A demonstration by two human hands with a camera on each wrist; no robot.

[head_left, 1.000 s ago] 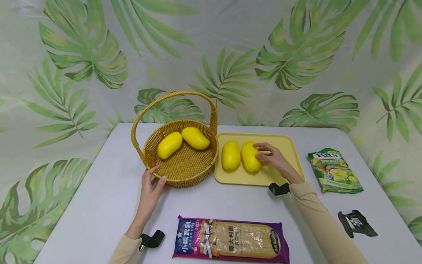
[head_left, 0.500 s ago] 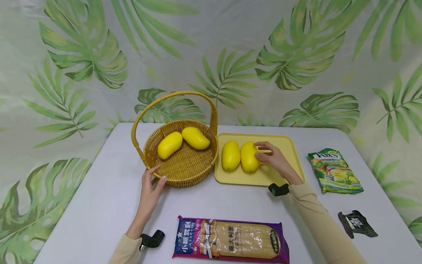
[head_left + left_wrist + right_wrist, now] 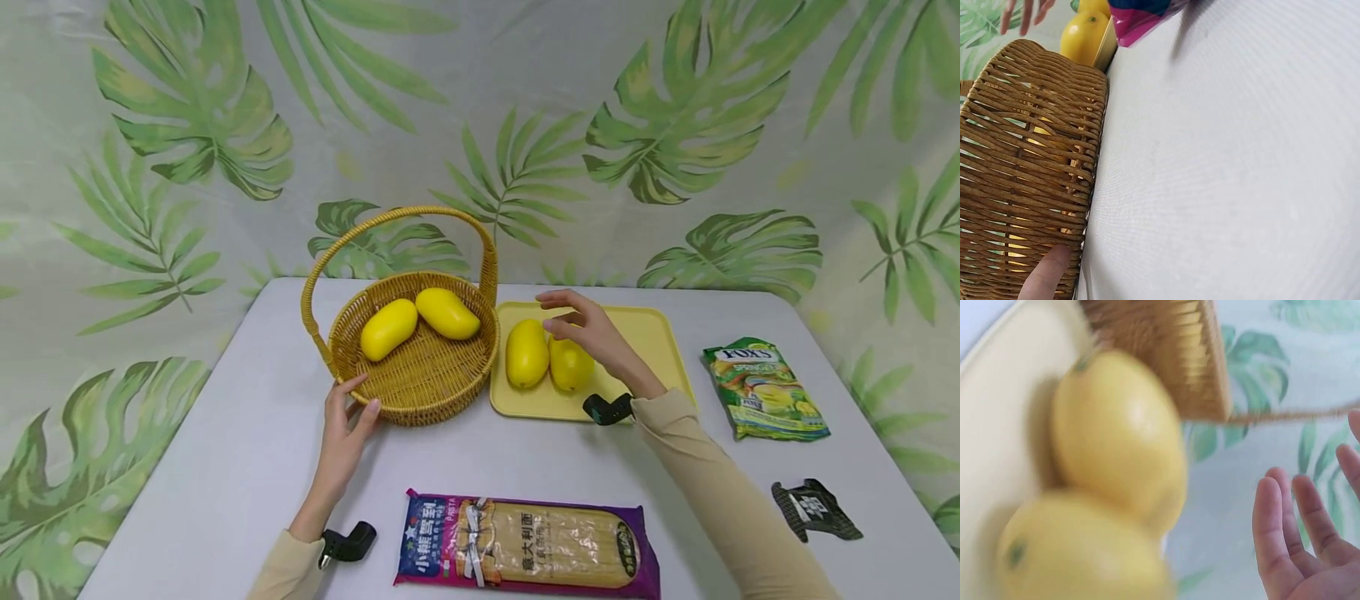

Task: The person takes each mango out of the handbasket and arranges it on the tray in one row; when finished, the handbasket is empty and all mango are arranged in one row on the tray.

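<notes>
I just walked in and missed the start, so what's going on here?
A person's left hand touches the near side of a wicker basket with two yellow fruits inside. Their right hand hangs over a yellow tray, holding nothing; two more fruits lie side by side on it. A pasta packet lies nearer the person.
</notes>
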